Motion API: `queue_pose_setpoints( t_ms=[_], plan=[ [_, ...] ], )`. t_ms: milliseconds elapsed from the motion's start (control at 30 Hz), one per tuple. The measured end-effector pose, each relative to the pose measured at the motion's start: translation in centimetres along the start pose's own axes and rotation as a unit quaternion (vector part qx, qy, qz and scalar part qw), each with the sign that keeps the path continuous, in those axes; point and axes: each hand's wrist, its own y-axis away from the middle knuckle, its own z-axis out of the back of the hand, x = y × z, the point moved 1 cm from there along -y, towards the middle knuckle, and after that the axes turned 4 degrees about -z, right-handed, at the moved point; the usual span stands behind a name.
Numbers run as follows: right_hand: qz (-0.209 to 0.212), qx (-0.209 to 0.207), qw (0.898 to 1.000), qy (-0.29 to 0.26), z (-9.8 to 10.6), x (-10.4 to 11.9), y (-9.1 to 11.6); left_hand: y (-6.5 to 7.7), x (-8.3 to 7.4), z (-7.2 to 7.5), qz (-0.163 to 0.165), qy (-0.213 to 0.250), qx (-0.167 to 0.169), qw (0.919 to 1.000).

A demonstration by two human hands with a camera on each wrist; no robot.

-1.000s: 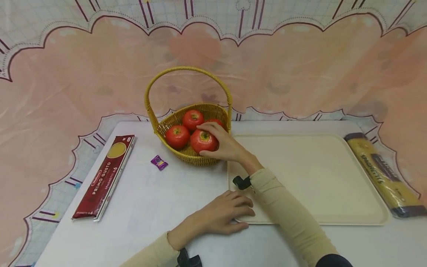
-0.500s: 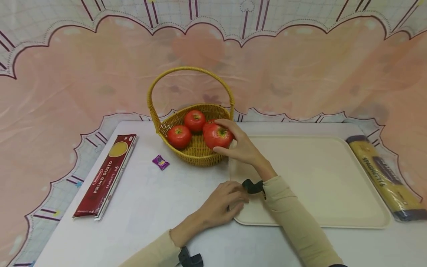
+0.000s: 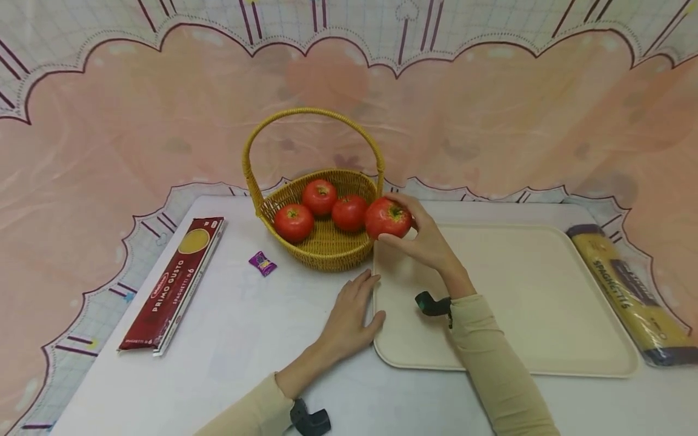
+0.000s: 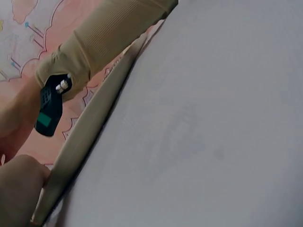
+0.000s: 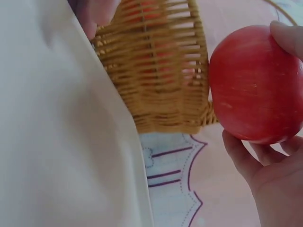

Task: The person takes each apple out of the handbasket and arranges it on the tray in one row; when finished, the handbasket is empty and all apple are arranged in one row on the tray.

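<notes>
My right hand [image 3: 431,242] grips a red apple [image 3: 386,219], thumb on the near side and fingers round the far side. The apple is just past the right rim of the yellow wicker basket [image 3: 327,260], over the tray's far left corner. In the right wrist view the apple [image 5: 258,85] is off the table, beside the basket [image 5: 161,109]. Inside the basket lie several more red apples [image 3: 294,223]. My left hand [image 3: 351,318] lies with extended fingers along the left edge of the cream tray [image 3: 512,290], thumb tip over its rim.
A purple wrapped candy [image 3: 263,264] lies left of the basket. Farther left is a red spaghetti packet [image 3: 171,287]. A yellow spaghetti packet [image 3: 627,290] lies along the tray's right side. The basket's tall handle [image 3: 313,111] arches upward.
My right hand has lifted the apple out of the basket and carried it right, uncovering another apple. My left hand has shifted from over the tray's near left corner up to its left edge, fingers straightening.
</notes>
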Motion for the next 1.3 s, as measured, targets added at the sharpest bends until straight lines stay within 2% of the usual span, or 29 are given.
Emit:
queue_pose_setpoints(
  t_ms=[200,300,500,700,1033,1300],
  plan=[
    [0.006,-0.011,1.000,0.002,0.5,-0.2,0.1,-0.7,0.4,0.3,0.007,-0.019,0.046,0.9987],
    [-0.002,-0.015,1.000,0.006,0.8,-0.4,0.3,-1.0,0.5,0.2,0.005,-0.018,0.058,0.9982],
    [-0.026,-0.015,1.000,-0.002,1.1,-1.0,0.7,-0.7,0.5,-0.5,-0.002,-0.026,0.048,0.9985],
    [-0.044,-0.031,0.999,0.007,1.8,-1.4,0.7,-0.7,0.5,-0.4,-0.017,-0.037,0.030,0.9987],
    [-0.075,-0.047,0.996,0.014,2.6,-2.4,0.6,-0.9,0.7,0.0,-0.017,-0.040,0.047,0.9980],
    [-0.105,-0.055,0.993,0.018,2.7,-6.1,0.3,-0.8,0.8,-0.1,-0.029,-0.044,0.046,0.9976]
  ],
)
